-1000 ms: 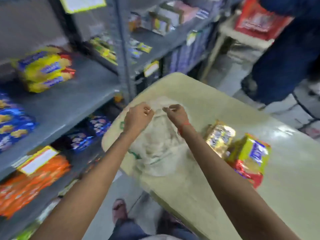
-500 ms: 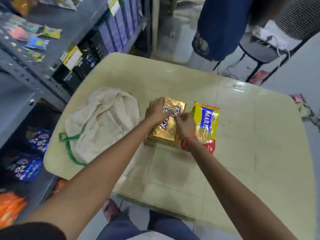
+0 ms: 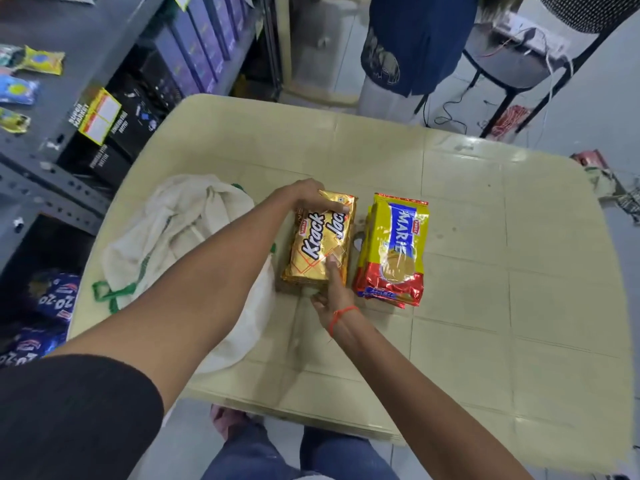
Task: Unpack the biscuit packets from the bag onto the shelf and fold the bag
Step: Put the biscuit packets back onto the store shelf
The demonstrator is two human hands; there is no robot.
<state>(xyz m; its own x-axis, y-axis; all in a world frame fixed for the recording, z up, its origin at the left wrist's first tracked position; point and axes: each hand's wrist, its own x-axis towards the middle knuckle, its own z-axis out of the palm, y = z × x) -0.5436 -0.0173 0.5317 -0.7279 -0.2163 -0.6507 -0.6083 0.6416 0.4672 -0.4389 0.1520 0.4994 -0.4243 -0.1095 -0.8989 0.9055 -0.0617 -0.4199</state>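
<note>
1. Fingers (image 3: 337, 207) of the left hand (image 3: 308, 195) curl over the far end of the gold Krack Jack packet (image 3: 320, 244), gripping it.
2. Right hand (image 3: 332, 292) clasps the packet's near end, one finger lying on top.
3. That packet lies on the desk (image 3: 485, 271), just left of the yellow Marie packet (image 3: 394, 251).
4. Left of both lies the crumpled cream bag (image 3: 180, 233), green-trimmed.
5. Grey shelf (image 3: 45, 188) stands at far left.

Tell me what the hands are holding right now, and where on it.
Both grip the gold Krack Jack packet: left hand at its far end, right hand at its near end.
</note>
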